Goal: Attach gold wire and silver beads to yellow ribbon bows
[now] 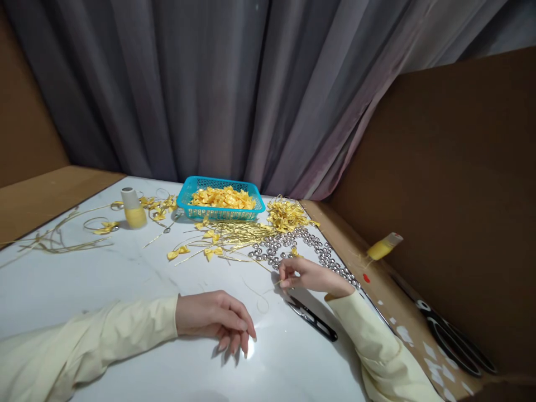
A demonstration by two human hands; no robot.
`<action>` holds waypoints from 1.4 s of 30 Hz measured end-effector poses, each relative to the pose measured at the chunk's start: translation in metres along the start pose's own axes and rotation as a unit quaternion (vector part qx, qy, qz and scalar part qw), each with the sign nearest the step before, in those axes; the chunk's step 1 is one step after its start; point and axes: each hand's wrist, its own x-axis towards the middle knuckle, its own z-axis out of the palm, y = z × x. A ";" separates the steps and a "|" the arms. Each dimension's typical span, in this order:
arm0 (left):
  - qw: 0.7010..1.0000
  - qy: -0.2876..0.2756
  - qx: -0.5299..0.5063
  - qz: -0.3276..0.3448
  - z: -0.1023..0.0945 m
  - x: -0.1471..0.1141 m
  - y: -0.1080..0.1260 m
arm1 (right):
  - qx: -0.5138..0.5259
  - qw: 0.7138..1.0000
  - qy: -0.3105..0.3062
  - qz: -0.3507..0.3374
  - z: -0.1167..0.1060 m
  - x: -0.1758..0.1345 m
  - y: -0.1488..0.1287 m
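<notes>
My left hand (218, 318) rests low over the white tabletop, palm down, fingers loosely apart and holding nothing. My right hand (304, 274) pinches the end of a thin gold thread (262, 304), which trails in a loose curl over the table between both hands. Just below the right hand lies a pair of black-handled thread snips (314, 318). Beyond its fingertips spread many silver bells or beads (272, 248), too small to name surely. Yellow ribbon bows (213, 253) and a bundle of gold twist ties (238, 233) lie farther back.
A turquoise basket (184, 195) full of yellow bows stands at the back, beside a bow pile (287, 215). A yellow thread spool (134, 209) stands left, near loose gold cords (62, 243). Another spool (383, 247) and large scissors (450, 338) lie by the right cardboard wall.
</notes>
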 end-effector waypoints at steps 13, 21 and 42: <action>0.998 0.040 -0.045 0.037 0.003 -0.001 0.001 | 0.281 0.955 0.080 -0.057 0.032 0.009 -0.024; 0.993 -0.009 -0.069 0.091 0.006 -0.002 0.005 | 0.338 0.939 -0.006 -0.057 0.056 0.011 -0.031; 0.952 0.162 -0.196 0.171 -0.018 0.006 0.004 | 0.252 0.967 -0.034 -0.019 0.060 0.011 -0.031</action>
